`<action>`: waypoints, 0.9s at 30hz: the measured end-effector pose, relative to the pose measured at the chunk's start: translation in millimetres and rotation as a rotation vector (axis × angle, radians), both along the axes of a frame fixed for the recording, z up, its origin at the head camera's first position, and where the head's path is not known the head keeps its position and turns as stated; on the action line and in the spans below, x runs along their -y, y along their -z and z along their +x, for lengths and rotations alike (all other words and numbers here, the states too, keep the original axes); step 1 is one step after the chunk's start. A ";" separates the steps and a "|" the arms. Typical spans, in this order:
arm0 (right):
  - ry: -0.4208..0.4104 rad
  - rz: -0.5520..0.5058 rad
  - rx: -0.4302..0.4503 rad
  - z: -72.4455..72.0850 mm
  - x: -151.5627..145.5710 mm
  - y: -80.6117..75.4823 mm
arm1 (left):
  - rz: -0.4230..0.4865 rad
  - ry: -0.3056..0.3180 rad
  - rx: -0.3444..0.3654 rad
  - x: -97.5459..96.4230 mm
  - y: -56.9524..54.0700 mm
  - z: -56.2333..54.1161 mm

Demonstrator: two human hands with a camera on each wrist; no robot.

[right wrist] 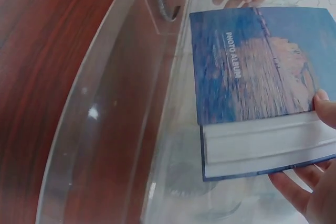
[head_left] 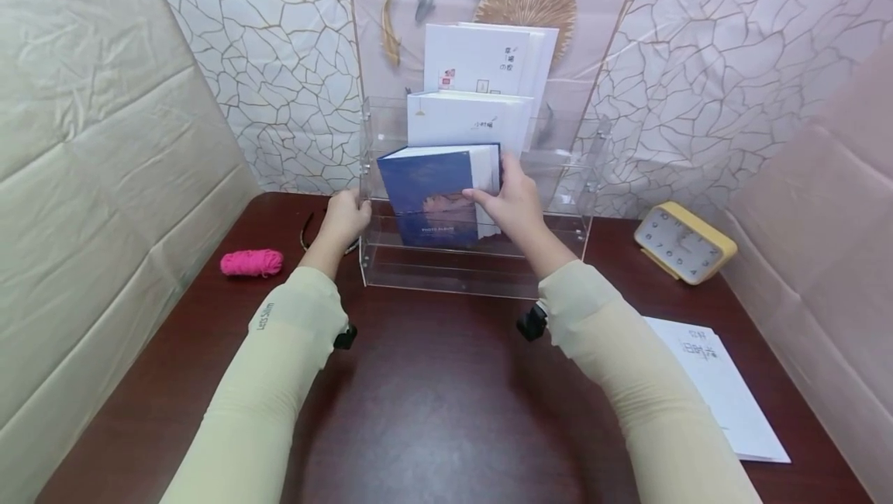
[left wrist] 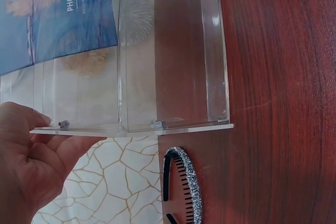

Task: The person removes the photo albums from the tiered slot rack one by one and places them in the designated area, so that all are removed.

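A clear acrylic rack (head_left: 446, 277) with stepped tiers stands at the back of the table. My left hand (head_left: 342, 219) grips its left side panel, thumb inside and fingers outside in the left wrist view (left wrist: 31, 161). My right hand (head_left: 519, 205) holds a blue photo album (head_left: 436, 198) by its right edge, thumb on the front cover and fingers behind. The album leans a little in a lower tier; its pages (right wrist: 262, 142) show along the open side. Behind it stand a white book (head_left: 446, 118) and a taller white book (head_left: 474, 58).
Left of the rack lie a pink yarn skein (head_left: 251, 263) and a glittery headband (left wrist: 190, 182). To the right are a yellow clock (head_left: 684, 244) and a white book (head_left: 718, 388) lying flat, partly behind my right sleeve. Cloth-covered walls (head_left: 286, 46) close in the table.
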State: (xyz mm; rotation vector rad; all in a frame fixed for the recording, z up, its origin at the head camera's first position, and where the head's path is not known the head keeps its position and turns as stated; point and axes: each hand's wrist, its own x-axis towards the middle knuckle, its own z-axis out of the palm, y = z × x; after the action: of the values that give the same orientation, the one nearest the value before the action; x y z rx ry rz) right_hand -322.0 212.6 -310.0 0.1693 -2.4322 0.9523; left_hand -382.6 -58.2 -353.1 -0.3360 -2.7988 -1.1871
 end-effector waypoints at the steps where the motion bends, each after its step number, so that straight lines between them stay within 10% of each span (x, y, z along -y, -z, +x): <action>1: -0.005 0.005 -0.005 -0.5 2.3 -2.4 | -0.005 -0.002 -0.006 0.0 -0.1 -0.2; 10: -0.010 0.020 0.037 -2.0 13.2 -11.2 | -0.020 0.000 -0.035 0.0 -0.4 -1.3; 27: -0.138 -0.272 -0.002 -8.4 8.8 -1.9 | -0.022 0.000 -0.055 1.1 0.5 -2.6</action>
State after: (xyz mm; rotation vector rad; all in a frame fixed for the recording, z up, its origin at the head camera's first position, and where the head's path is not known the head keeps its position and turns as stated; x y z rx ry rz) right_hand -330.4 203.8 -308.1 0.2434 -2.2837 1.3306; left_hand -385.2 -59.2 -353.7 -0.3651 -2.7671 -1.1301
